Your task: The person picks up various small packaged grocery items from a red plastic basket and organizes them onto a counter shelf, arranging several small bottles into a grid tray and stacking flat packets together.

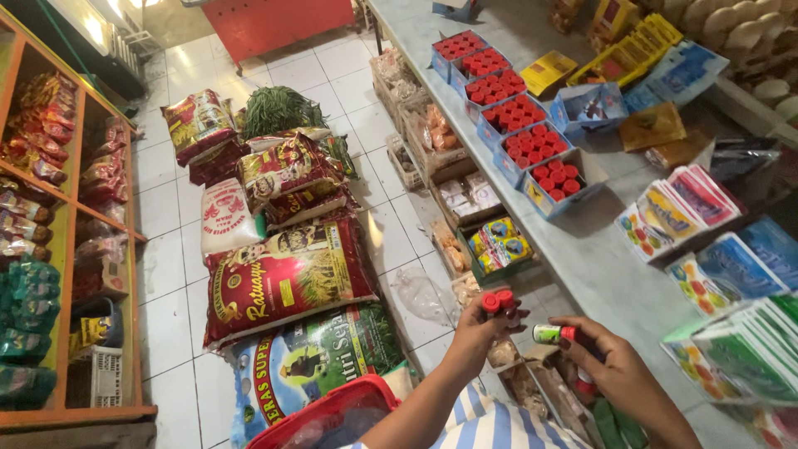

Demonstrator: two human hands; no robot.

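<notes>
Head view showed the left hand (478,333) clenched on upright red-capped small bottles (498,301), the right hand (611,366) grasping a green-labelled red-capped bottle (555,334) lying sideways just beside them.

The left hand (475,331) grips small bottles with red caps (498,300); the right hand (611,359) has a green-labelled, red-capped bottle (554,334). The sleeve (490,426) is striped blue and white. On the pale grey bench (594,266), blue boxes (555,179) show rows of red caps. The rice sacks (287,278) on the white-tiled floor (170,299) are red and gold, one white, one green. The basket (332,411) is red, the shelf (66,241) orange.
</notes>
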